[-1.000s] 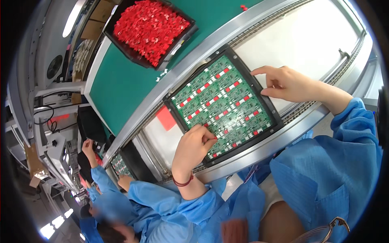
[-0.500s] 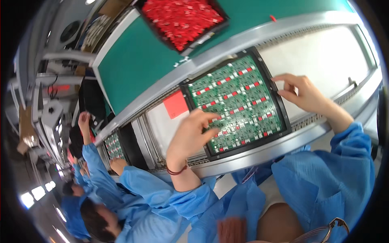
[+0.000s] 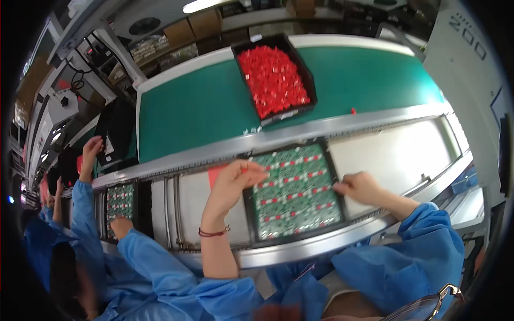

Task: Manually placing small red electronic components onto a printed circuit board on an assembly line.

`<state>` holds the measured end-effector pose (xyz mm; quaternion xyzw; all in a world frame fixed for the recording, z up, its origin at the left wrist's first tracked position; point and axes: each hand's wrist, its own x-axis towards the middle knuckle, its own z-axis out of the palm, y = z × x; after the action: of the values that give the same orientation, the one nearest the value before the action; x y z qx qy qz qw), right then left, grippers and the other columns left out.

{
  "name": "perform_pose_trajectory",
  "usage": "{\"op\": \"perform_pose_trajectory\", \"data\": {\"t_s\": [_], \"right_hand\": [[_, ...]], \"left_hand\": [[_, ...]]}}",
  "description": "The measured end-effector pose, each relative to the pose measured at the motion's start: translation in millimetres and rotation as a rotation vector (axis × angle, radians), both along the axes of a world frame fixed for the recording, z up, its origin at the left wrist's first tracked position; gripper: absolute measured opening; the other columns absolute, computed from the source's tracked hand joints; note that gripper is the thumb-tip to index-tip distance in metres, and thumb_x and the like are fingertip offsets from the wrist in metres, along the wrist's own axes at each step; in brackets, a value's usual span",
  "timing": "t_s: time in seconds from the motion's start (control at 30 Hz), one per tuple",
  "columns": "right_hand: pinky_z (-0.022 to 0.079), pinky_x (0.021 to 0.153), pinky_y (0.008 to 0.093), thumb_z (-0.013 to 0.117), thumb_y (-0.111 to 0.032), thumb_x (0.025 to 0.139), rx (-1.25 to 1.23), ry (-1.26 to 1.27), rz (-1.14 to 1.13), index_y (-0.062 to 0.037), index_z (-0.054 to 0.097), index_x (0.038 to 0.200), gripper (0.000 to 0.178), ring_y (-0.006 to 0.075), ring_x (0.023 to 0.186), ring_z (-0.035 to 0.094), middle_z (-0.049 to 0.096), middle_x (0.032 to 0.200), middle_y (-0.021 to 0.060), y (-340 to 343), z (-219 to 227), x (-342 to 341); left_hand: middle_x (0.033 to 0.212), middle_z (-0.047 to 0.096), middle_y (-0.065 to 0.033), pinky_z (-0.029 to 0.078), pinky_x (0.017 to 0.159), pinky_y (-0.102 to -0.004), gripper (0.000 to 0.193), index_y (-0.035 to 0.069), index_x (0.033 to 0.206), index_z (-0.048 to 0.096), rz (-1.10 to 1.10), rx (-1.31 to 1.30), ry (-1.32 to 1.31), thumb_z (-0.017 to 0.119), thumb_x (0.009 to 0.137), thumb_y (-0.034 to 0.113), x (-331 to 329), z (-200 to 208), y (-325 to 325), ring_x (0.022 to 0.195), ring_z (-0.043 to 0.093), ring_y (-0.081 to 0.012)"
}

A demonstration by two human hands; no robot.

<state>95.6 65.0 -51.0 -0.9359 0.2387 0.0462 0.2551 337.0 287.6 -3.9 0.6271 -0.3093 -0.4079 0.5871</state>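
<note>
A green circuit board panel (image 3: 293,200), dotted with rows of red and white connectors, lies in a black carrier frame (image 3: 249,211) on the conveyor line. My left hand (image 3: 227,184) hovers over the panel's upper left corner, its fingers curled together; whatever is between them is hidden. At the frame's right edge, my right hand (image 3: 364,188) has its thumb and fingers closed on the border, slightly blurred. A red square sheet (image 3: 214,174) lies left of the frame, partly behind my left hand.
Beyond the rail, a black bin (image 3: 312,88) full of red connectors stands on a green worktop (image 3: 187,101). One loose red connector (image 3: 353,111) and small white pieces (image 3: 252,130) lie near the rail. At left, a co-worker's hand (image 3: 122,227) touches another board panel (image 3: 119,200).
The view has swung, so the bench now appears more level and lower. My left hand has shifted toward the panel's upper left corner, fingers more curled. My right hand stays at the frame's right edge.
</note>
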Motion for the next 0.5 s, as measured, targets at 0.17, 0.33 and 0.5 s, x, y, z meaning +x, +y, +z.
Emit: {"op": "perform_pose_trajectory", "data": {"t_s": [0.17,0.33,0.5], "right_hand": [[0.047,0.063,0.0412,0.048,-0.053,0.085,0.283,0.034,0.457,-0.0032,0.061,0.08,0.051,0.0333,0.06,0.059,0.061,0.065,0.0135,-31.4,8.8,15.2],[0.046,0.065,0.0378,0.054,-0.024,0.082,-0.085,-0.291,0.462,-0.0028,0.06,0.076,0.023,0.0296,0.069,0.058,0.06,0.073,0.0146,-89.8,56.3,90.0],[0.046,0.075,0.036,0.057,-0.009,0.079,-0.454,-0.532,0.551,-0.0033,0.059,0.093,0.016,0.0288,0.091,0.055,0.056,0.095,0.0101,-91.1,86.2,176.6]], "left_hand": [[0.094,0.062,-0.018,0.053,0.069,-0.0268,0.023,-0.001,0.102,0.046,0.077,0.094,0.035,0.041,0.095,0.02,-39.9,17.1,-35.7,0.08,0.065,-0.0229],[0.083,0.063,-0.0196,0.054,0.059,-0.0277,0.023,-0.002,0.098,0.043,0.179,0.165,-0.126,0.048,0.092,0.02,-36.7,4.5,-44.1,0.071,0.065,-0.0224],[0.076,0.062,-0.0149,0.048,0.052,-0.0298,0.018,-0.003,0.082,0.057,0.273,0.266,-0.623,0.06,0.083,0.015,-22.2,-9.8,-35.2,0.064,0.064,-0.0204]]}}
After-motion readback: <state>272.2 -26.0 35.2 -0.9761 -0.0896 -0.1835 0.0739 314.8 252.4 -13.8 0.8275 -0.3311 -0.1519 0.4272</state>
